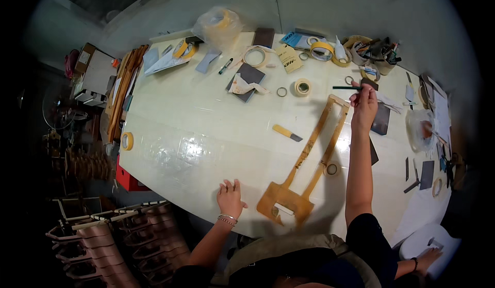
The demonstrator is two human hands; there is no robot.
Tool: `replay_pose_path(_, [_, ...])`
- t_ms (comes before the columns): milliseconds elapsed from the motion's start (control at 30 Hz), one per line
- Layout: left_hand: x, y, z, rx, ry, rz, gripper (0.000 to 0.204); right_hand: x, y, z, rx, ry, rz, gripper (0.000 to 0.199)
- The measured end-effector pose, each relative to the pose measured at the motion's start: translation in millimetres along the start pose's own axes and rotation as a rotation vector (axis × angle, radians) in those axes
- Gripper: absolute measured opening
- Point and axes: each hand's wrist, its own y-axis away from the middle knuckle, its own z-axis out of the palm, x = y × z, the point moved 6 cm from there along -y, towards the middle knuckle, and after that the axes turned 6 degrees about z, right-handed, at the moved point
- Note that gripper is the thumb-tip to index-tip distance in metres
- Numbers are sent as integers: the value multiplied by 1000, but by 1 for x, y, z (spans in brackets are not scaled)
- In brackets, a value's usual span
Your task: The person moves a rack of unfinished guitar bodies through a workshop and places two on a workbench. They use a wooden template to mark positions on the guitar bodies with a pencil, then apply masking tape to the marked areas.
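Note:
My right hand (364, 101) reaches to the far right of the table, its fingers closed on a thin dark pencil-like stick (344, 88) that points left. A small dark block (369, 83) shows just beyond those fingers; whether they touch it I cannot tell. Palm down near the front edge, my left hand (230, 199) lies on the table with fingers spread and nothing in it. Between my arms lies a tan template (267, 200) with a broad cut-out base and two long strips joined at the far end. A yellow-handled knife (283, 130) lies left of the strips.
Tape rolls (302, 87) and dark abrasive sheets (248, 76) are scattered toward the back. Tool-filled cups (384, 56) stand at the back right, near a plastic bag (422, 128). Wooden strips (124, 94) line the left edge. Shaped brown pieces (98, 246) hang at lower left.

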Motion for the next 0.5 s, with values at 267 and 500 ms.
replay_pose_path(267, [-3,1,1,-142,33,-59,102,-2,175,26,-96,-182,353,32])
replay_pose_path(500, [0,4,0,-101,0,24,100,-52,231,27,-133,-162,222,36])
